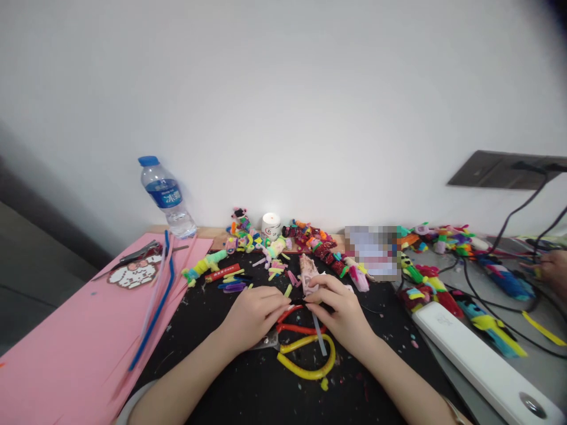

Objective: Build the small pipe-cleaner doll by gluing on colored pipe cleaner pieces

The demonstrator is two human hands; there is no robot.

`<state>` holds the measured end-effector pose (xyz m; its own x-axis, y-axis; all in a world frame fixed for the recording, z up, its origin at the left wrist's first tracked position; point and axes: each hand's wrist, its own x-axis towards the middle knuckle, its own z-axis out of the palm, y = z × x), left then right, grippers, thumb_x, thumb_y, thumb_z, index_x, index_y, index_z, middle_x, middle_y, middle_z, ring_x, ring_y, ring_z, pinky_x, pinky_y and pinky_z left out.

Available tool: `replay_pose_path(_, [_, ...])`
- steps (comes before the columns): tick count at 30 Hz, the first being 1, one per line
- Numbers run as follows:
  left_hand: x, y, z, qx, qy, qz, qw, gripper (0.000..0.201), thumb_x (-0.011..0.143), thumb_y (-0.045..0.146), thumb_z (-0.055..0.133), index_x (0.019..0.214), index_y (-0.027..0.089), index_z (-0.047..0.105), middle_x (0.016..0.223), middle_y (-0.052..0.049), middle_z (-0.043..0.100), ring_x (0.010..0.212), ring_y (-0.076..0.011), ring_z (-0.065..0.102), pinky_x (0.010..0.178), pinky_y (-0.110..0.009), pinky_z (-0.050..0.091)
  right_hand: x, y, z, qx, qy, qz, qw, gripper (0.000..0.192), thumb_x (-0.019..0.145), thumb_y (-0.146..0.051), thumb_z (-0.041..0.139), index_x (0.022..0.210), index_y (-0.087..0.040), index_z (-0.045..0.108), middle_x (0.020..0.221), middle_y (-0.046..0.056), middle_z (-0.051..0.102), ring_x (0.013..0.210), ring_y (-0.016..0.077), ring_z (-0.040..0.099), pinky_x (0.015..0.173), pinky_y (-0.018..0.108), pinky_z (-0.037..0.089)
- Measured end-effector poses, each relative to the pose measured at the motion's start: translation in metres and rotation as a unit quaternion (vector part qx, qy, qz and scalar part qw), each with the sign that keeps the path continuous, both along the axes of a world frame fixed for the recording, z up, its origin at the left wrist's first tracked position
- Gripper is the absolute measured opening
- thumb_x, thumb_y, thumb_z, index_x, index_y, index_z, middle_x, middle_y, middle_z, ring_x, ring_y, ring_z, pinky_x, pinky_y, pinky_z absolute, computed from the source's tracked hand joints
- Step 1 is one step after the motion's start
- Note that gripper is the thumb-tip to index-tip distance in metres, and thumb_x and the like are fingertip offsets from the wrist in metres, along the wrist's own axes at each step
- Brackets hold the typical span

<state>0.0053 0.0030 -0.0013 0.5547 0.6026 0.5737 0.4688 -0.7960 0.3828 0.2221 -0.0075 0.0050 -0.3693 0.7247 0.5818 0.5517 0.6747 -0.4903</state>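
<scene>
My left hand (259, 316) and my right hand (339, 310) meet over the black mat (212, 366), each with thumb and fingers pinched together. Between the fingertips is something small and dark, too small to make out. Just below lies a tool with red and yellow looped handles (310, 375), partly covered by my hands. A translucent pale strip (319, 339) crosses the handles by my right hand. Behind that hand is a pale pinkish object (307, 271), partly hidden. Short cut pieces of fuzzy stems (277, 268) are scattered beyond my fingers.
Pink sheets (66, 354) with fuzzy stems (155, 313) and scissors (139, 254) lie left, near a water bottle (163, 195). Colourful fuzzy-stem figures (319, 251) and a white cup (270, 225) line the wall. Right are a white device (482, 360), cables and another person's hand (554, 268).
</scene>
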Motion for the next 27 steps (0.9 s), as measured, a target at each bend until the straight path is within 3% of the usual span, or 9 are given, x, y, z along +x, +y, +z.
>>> replay_pose_path(27, [0.0014, 0.0005, -0.0034, -0.018, -0.015, -0.002, 1.000, 0.020, 0.092, 0.019, 0.053, 0.083, 0.015, 0.070, 0.076, -0.004, 0.071, 0.070, -0.0145, 0.065, 0.066, -0.024, 0.051, 0.0004, 0.0003, -0.0020, -0.035, 0.015, 0.007, 0.999, 0.010, 0.082, -0.011, 0.061, 0.078, -0.020, 0.066, 0.096, 0.007, 0.062, 0.091, 0.0188, 0.062, 0.078, 0.031, 0.052])
